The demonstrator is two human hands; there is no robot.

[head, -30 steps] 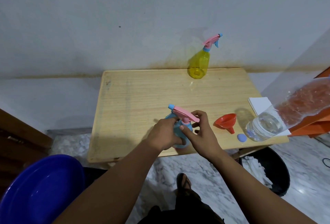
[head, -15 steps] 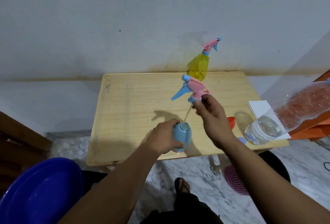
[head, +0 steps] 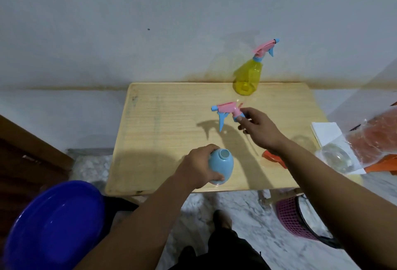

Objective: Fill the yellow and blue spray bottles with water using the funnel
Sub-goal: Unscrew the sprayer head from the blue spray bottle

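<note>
Change since earlier frames: your right hand (head: 261,129) has carried the pink-and-blue spray head (head: 228,111) away from the blue spray bottle (head: 221,166); half a second ago it hung just above the neck with its dip tube in the opening, now it sits up toward frame centre, well clear of the bottle.
Right hand: fingers pinch the collar of the spray head, nozzle pointing to frame left, trigger hanging down.
Left hand (head: 198,167): curled round the blue spray bottle, as before, lower centre of frame near the front edge of the wooden table (head: 163,132).
Blue spray bottle: upright, neck open; contents cannot be told, the wall is opaque.
Yellow spray bottle (head: 247,78): upper centre-right, at the back edge of the table by the wall, spray head on; translucent, no water level readable.
Funnel (head: 274,159): orange, on the table right of centre, partly hidden behind your right forearm.
Clear bottle (head: 336,159): right edge of frame, lying tilted with its mouth toward you; it looks to hold clear liquid, level not readable.
White paper (head: 325,132): under and behind the clear bottle.
Blue basin (head: 53,226): lower left, off the table.
Pink basket (head: 294,218): lower right, on the floor.
</note>
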